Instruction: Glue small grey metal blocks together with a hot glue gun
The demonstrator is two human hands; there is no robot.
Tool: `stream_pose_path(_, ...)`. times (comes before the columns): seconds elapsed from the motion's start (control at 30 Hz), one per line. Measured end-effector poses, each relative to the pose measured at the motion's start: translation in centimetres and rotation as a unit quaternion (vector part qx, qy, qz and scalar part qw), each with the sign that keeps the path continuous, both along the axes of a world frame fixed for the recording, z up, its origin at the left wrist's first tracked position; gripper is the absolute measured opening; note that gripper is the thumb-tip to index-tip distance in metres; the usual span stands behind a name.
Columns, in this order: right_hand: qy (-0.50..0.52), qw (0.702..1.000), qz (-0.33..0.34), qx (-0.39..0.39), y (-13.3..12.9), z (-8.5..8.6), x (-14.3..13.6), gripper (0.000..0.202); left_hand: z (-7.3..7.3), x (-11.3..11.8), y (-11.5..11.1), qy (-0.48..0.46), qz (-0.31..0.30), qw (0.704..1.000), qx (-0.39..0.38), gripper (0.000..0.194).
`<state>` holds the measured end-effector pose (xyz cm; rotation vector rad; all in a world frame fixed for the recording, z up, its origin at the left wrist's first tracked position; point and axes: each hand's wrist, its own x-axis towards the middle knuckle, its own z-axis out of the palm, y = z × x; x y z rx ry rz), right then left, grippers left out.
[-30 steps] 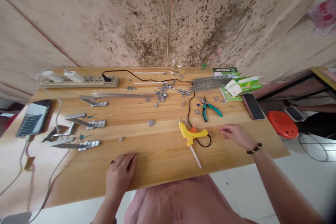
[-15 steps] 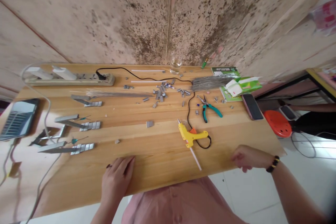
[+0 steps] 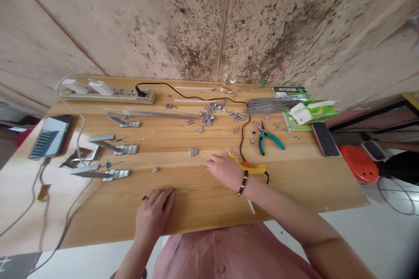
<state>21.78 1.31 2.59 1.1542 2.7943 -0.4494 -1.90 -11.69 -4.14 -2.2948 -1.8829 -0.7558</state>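
Note:
My left hand [image 3: 155,211] lies on the wooden table near its front edge, holding nothing, its fingers laid on the wood. My right hand [image 3: 225,171] is over the middle of the table, fingers bunched and pointing left, with nothing visible in them. It covers part of a yellow glue gun [image 3: 257,169], whose white glue stick [image 3: 251,206] shows below my forearm. Just left of my right fingertips lies a pair of small grey blocks [image 3: 194,152]. A single grey piece [image 3: 155,169] lies above my left hand.
Teal-handled pliers [image 3: 271,138], a wire bundle [image 3: 275,103] and a phone [image 3: 324,139] lie to the right. Grey pieces [image 3: 207,117] are scattered mid-table. Folded grey strip assemblies [image 3: 116,174], a tablet [image 3: 50,136] and a power strip [image 3: 124,96] are at left.
My right hand has moved left from the table's right front, over the glue gun, towards the grey blocks. My left hand stays on the table. The view has shifted slightly left.

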Motion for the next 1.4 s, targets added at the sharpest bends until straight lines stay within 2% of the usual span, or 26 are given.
stream_pose_path(0.07,-0.017,1.0,-0.008,0.005,0.3,-0.9,-1.6,0.02,0.1,0.0,0.3,-0.004,-0.005,1.0,-0.015,0.018)
stream_pose_path(0.17,-0.027,0.999,-0.019,0.011,0.6,-1.4,-2.1,0.022,0.6,0.2,1.7,-0.025,-0.015,0.999,-0.025,0.019)
stream_pose_path(0.33,-0.001,0.999,-0.032,0.018,-0.1,-0.8,0.0,0.021,1.6,1.2,6.9,-0.029,-0.032,0.999,-0.002,0.022)
stream_pose_path(0.43,0.025,0.998,-0.055,0.02,-0.6,-0.6,0.9,0.022,1.5,1.7,10.4,-0.03,-0.06,0.998,-0.004,0.024)
stream_pose_path(0.53,0.05,0.995,-0.08,0.017,-0.5,-0.9,0.5,0.02,1.0,1.7,12.8,-0.035,-0.097,0.994,-0.039,0.021)
stream_pose_path(0.6,0.063,0.994,-0.088,0.013,-0.1,-1.1,-0.4,0.018,0.7,1.6,13.6,-0.044,-0.114,0.991,-0.061,0.017)
stream_pose_path(0.73,0.089,0.993,-0.083,0.002,0.2,-1.2,-1.8,0.022,0.8,1.2,13.4,-0.045,-0.13,0.987,-0.082,0.015)
stream_pose_path(0.83,0.153,0.984,-0.087,0.002,-0.3,-0.6,-0.7,0.024,1.1,0.9,12.1,-0.056,-0.129,0.986,-0.09,0.019)
stream_pose_path(0.93,0.206,0.967,-0.143,0.042,-1.0,-0.4,2.9,0.025,1.1,0.9,10.6,-0.085,-0.132,0.984,-0.083,0.021)
stream_pose_path(1.03,0.205,0.953,-0.207,0.083,-2.0,-0.9,7.6,0.031,0.9,1.1,9.5,-0.09,-0.141,0.983,-0.081,0.022)
stream_pose_path(1.17,0.154,0.957,-0.221,0.109,-4.0,-1.6,12.0,0.043,0.3,1.5,9.2,-0.059,-0.132,0.987,-0.065,0.023)
stream_pose_path(1.27,0.157,0.956,-0.215,0.123,-5.4,-1.6,12.3,0.045,0.0,1.6,9.2,-0.056,-0.129,0.988,-0.063,0.025)
stream_pose_path(1.4,0.202,0.957,-0.165,0.127,-6.7,-1.7,9.1,0.042,-0.2,1.4,9.2,-0.055,-0.122,0.989,-0.058,0.024)
